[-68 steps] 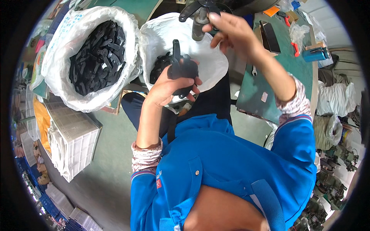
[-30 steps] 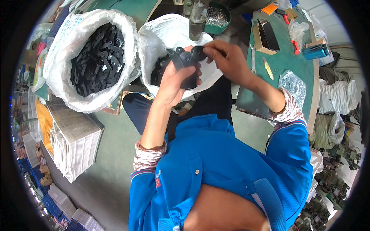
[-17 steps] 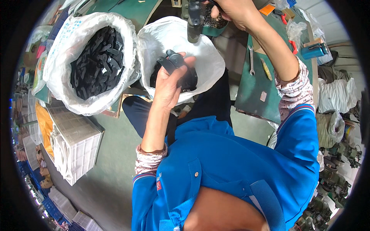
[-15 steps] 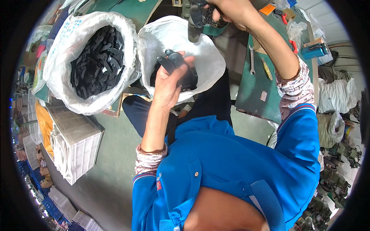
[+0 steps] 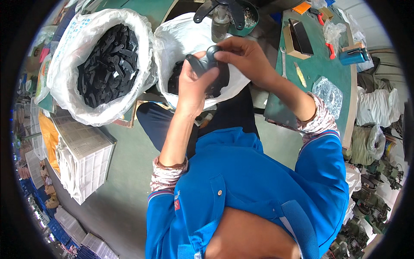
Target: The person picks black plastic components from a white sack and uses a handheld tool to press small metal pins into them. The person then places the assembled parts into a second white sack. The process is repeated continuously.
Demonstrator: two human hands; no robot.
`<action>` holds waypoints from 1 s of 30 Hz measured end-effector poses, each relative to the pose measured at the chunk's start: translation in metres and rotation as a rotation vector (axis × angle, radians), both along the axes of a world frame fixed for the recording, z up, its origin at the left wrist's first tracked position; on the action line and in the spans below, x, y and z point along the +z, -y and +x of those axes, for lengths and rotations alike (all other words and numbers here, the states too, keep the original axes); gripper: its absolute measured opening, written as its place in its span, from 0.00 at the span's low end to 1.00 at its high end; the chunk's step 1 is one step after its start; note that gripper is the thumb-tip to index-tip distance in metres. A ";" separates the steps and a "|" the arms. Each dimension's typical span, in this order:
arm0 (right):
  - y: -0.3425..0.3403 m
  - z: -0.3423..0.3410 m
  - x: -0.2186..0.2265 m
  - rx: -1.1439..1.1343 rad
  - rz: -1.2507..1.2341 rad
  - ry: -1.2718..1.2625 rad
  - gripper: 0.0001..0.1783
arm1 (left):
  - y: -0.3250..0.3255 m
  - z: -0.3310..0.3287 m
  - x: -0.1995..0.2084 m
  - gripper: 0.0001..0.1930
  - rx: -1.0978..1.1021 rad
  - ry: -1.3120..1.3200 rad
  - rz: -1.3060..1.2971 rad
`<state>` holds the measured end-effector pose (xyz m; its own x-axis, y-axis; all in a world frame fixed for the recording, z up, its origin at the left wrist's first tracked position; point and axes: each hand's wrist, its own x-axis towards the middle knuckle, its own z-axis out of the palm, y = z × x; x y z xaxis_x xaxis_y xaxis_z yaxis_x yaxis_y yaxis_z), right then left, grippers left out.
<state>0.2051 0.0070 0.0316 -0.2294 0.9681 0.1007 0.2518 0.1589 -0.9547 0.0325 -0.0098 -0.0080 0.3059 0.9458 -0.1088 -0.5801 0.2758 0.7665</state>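
Observation:
In front of me, over the white bag (image 5: 235,86), both hands meet on black plastic parts. My left hand (image 5: 192,88) is closed round a black part with a rounded arm (image 5: 196,65). My right hand (image 5: 248,58) pinches a round black end (image 5: 213,52) between thumb and fingers; whether it belongs to the same part is unclear. Just beyond, a two-armed black part (image 5: 221,8) rests on top of a grey metal post (image 5: 221,25), with neither hand on it. More black parts (image 5: 177,82) lie inside the bag, partly hidden by my hands.
To the left stands a white bag full of black parts (image 5: 110,69). A green tub of small metal pieces (image 5: 250,19) sits behind the post. On the green bench at right are a wrench (image 5: 283,62), a cutter knife (image 5: 299,74), a box (image 5: 295,43) and clear plastic (image 5: 327,95).
My right hand has come down from the metal post to my left hand and now pinches the round black end. A two-armed black part now shows on the post.

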 end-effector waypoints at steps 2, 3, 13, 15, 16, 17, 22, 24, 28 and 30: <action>-0.001 0.006 0.003 -0.022 -0.063 -0.091 0.12 | 0.002 -0.005 0.008 0.19 0.002 0.027 -0.099; -0.001 0.008 0.002 -0.029 -0.111 -0.156 0.11 | 0.001 -0.010 0.008 0.19 -0.021 0.038 -0.107; 0.009 0.007 0.006 -0.020 0.073 0.149 0.17 | 0.003 -0.014 0.010 0.20 -0.035 -0.316 0.120; 0.009 0.008 0.005 0.012 0.149 0.219 0.18 | 0.002 -0.019 0.017 0.19 -0.109 -0.372 0.184; 0.008 0.008 0.005 0.016 0.153 0.194 0.17 | 0.000 -0.020 0.020 0.19 -0.145 -0.400 0.217; 0.008 0.008 0.005 0.021 0.158 0.169 0.17 | -0.001 -0.020 0.022 0.19 -0.149 -0.376 0.217; 0.007 0.004 0.022 -0.065 -0.012 -0.095 0.16 | 0.003 -0.012 0.011 0.19 -0.058 -0.140 -0.040; -0.009 0.010 0.041 -0.164 0.137 -0.153 0.16 | 0.002 -0.014 0.009 0.18 -0.032 -0.016 -0.199; -0.053 0.007 0.112 -0.310 0.058 -0.236 0.12 | -0.007 -0.022 -0.007 0.18 0.001 0.211 -0.241; -0.069 0.014 0.122 -0.246 -0.130 -0.076 0.11 | -0.008 -0.020 -0.007 0.17 0.015 0.213 -0.196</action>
<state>0.2192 0.0761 0.1537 0.0172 0.9997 -0.0200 0.1950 -0.0230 -0.9805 0.0120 -0.0020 -0.0145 0.3279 0.9176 -0.2248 -0.7274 0.3970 0.5596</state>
